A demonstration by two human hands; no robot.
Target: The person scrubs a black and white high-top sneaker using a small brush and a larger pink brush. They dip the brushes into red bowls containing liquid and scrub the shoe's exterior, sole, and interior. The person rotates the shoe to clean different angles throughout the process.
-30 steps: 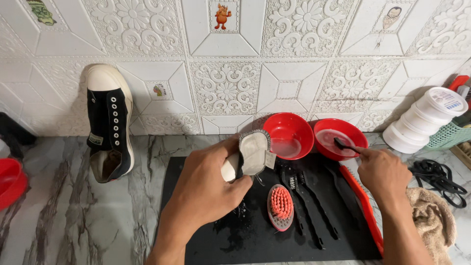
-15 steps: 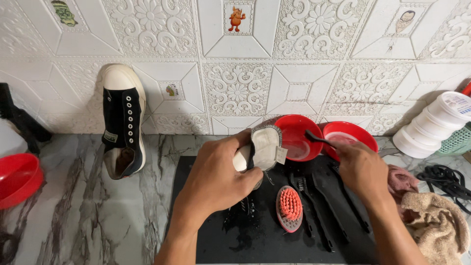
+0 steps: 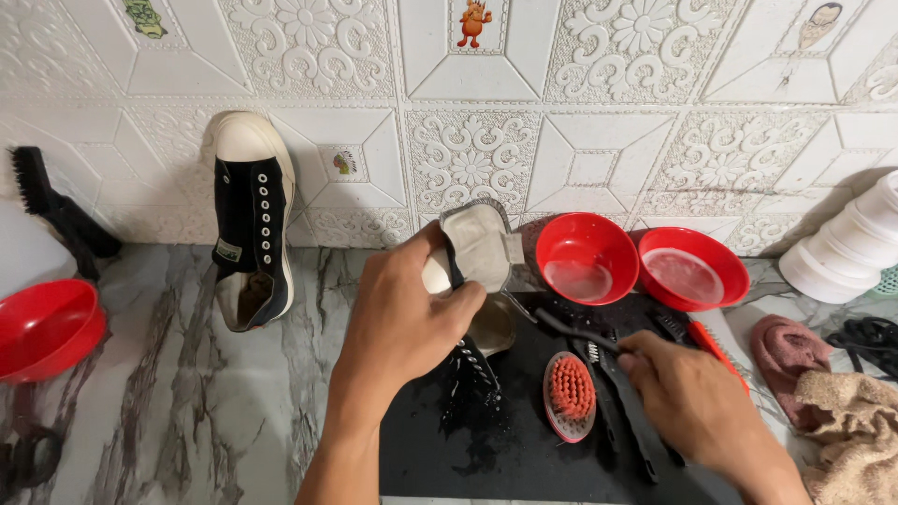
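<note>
My left hand (image 3: 404, 313) grips a black sneaker with a white toe cap (image 3: 472, 257), tilted up over a black mat (image 3: 486, 440); its grey tongue faces me. My right hand (image 3: 687, 393) holds a thin black brush (image 3: 571, 329) whose tip points at the shoe's opening. A second black sneaker (image 3: 251, 224) leans upright against the tiled wall at the left. An oval brush with red bristles (image 3: 569, 395) lies on the mat between my hands.
Two red bowls (image 3: 587, 257) (image 3: 694, 267) stand behind the mat. Another red bowl (image 3: 42, 327) sits at the far left, with a black brush (image 3: 56, 210) against the wall. Cloths (image 3: 842, 402) and stacked white tubs (image 3: 847, 243) are at the right. More black brushes (image 3: 627, 393) lie on the mat.
My right hand has come back from the right red bowl with the thin brush, moving down and left toward the shoe. The view has shifted right.
</note>
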